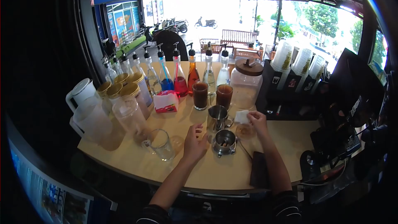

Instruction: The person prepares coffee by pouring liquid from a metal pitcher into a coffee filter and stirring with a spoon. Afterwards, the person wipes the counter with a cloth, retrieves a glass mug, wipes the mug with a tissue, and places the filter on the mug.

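My right hand [258,121] pinches a white tissue [241,117] over the wooden counter, just right of a steel pitcher [216,118]. My left hand [195,143] is held left of the pitcher with its fingers apart and loosely bent, and nothing shows in it. Between my hands, nearer to me, stands a small round metal bowl [224,142] with small pieces inside that I cannot make out. Two glasses of brown drink, a left glass [200,96] and a right glass [224,95], stand behind the pitcher. A clear glass mug [161,145] is left of my left hand.
Pump bottles of syrup [179,79] line the counter's back. A tissue pack [166,101], gold-lidded jars [132,93] and plastic jugs [93,118] stand left. Right are a wooden-lidded jar [246,83], stacked plastic cups [283,56] and a dark cloth [260,170].
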`<state>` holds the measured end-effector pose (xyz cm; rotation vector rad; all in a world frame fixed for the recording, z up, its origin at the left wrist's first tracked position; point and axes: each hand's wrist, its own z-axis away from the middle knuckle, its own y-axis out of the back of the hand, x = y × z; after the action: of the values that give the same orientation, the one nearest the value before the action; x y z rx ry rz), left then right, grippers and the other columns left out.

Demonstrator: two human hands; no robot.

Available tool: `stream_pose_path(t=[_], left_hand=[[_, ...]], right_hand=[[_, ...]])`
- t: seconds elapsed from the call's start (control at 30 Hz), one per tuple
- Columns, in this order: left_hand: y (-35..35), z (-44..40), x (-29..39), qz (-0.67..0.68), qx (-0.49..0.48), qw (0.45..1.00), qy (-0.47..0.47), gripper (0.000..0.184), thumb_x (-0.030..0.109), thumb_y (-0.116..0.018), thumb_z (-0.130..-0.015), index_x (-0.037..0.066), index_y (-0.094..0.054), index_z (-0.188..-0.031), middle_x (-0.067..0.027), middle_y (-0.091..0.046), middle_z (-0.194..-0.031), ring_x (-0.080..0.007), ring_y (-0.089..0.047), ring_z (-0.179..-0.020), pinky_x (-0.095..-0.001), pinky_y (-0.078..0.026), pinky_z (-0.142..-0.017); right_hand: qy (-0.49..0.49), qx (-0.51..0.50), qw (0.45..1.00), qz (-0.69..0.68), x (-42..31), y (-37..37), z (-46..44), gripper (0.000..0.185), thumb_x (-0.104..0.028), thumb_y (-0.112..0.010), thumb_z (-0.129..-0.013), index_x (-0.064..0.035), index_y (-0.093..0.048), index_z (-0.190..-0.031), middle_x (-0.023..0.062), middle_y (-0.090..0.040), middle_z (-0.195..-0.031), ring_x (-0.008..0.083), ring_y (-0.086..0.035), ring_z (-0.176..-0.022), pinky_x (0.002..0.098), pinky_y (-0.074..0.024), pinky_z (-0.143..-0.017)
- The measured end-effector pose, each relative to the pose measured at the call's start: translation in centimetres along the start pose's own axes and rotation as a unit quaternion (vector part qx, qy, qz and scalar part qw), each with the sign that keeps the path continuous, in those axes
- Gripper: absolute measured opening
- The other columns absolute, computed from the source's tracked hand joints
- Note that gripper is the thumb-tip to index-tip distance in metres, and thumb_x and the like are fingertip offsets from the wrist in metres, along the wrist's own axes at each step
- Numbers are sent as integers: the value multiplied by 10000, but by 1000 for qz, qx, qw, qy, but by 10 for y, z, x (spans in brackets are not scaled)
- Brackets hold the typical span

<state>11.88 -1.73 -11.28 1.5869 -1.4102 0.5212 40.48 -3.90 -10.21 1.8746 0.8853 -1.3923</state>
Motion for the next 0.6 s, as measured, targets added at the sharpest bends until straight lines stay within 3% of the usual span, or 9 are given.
stream_pose_path(t=[0.1,0.17,0.2,0.27,0.3,0.4,0.53,0.6], left_hand=[[6,-4,5,-56,3,998,-7,436,127,-652,-823,51,-459,-1207,-119,-552,-1059,-254,-563,-958,-359,-483,-781],[4,-4,0,-56,-8,998,3,440,123,-656,-816,49,-462,-1204,-123,-548,-1061,-259,-562,-961,-365,-483,-778],[2,-3,-2,-55,-13,998,17,443,119,-660,-810,47,-466,-1201,-128,-544,-1063,-265,-561,-965,-371,-483,-775],[2,-3,0,-59,-15,998,25,444,119,-663,-808,46,-467,-1200,-127,-544,-1061,-267,-561,-968,-373,-483,-770],[2,-4,3,-64,-12,997,29,446,118,-665,-805,44,-469,-1199,-127,-543,-1059,-269,-562,-971,-374,-483,-765],[3,-4,3,-80,-6,997,-5,436,75,-662,-813,55,-462,-1199,-118,-543,-1040,-218,-553,-911,-315,-496,-680],[6,-6,9,-92,-14,995,17,430,80,-662,-814,53,-464,-1195,-117,-546,-1051,-224,-556,-920,-320,-493,-700],[6,-6,10,-89,-13,996,4,433,116,-661,-812,44,-470,-1193,-134,-544,-1059,-282,-562,-978,-379,-481,-775]], right_hand=[[-20,-15,1000,3,24,-3,-17,156,-158,-667,-830,-34,-690,-923,68,-693,-808,125,-620,-665,252,-470,-602],[54,28,964,259,29,-7,-23,195,-186,-637,-850,-54,-679,-988,100,-698,-882,212,-652,-810,320,-493,-688],[48,30,964,259,28,-9,-20,195,-186,-637,-850,-54,-679,-988,100,-698,-882,212,-652,-810,320,-493,-688],[174,66,909,374,21,-15,-10,276,-194,-577,-888,-46,-638,-1113,115,-684,-969,253,-618,-991,369,-447,-836],[171,63,908,377,14,-18,-5,276,-194,-577,-888,-46,-638,-1113,115,-684,-969,253,-618,-991,369,-447,-836],[141,-90,889,426,11,-24,5,405,-275,-461,-952,-82,-484,-1307,98,-673,-1028,284,-558,-1094,524,-233,-1055],[129,-55,858,493,12,-21,6,389,-281,-464,-952,-79,-508,-1281,99,-674,-1009,278,-563,-1084,544,-229,-1057],[86,-41,861,500,8,-14,4,381,-286,-476,-944,-56,-547,-1240,117,-669,-1034,269,-563,-1103,548,-214,-1071]])
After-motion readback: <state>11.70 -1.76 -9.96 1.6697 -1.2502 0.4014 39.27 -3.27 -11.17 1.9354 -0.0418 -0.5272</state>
